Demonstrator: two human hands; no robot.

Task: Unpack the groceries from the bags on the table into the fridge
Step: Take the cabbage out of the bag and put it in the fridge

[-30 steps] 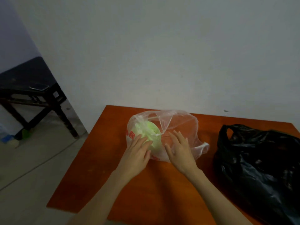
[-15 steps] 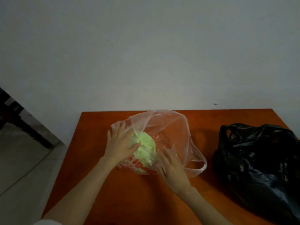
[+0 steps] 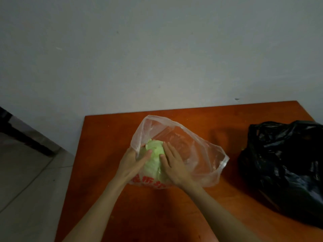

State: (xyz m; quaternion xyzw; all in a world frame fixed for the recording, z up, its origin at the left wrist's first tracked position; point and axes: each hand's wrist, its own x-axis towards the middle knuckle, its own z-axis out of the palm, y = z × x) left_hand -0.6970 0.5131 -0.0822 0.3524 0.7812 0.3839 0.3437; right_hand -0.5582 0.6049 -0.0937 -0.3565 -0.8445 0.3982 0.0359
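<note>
A pale green cabbage (image 3: 154,154) sits inside a clear plastic bag (image 3: 192,147) with red print, in the middle of the orange table (image 3: 108,133). My left hand (image 3: 133,161) cups the cabbage's left side, partly under the bag's rim. On the cabbage's right side my right hand (image 3: 174,165) presses with fingers spread. Both hands hold the cabbage between them. The bag's mouth gapes open toward the wall. A crumpled black plastic bag (image 3: 283,165) lies at the table's right end, contents hidden.
A plain white wall (image 3: 157,49) stands directly behind the table. Grey tiled floor (image 3: 26,180) lies to the left, with part of a dark piece of furniture (image 3: 10,126) at the far left edge.
My right hand went from the table in front of the bag to the cabbage's right side. My left hand slid lower on its left side. The bag's mouth has opened wider.
</note>
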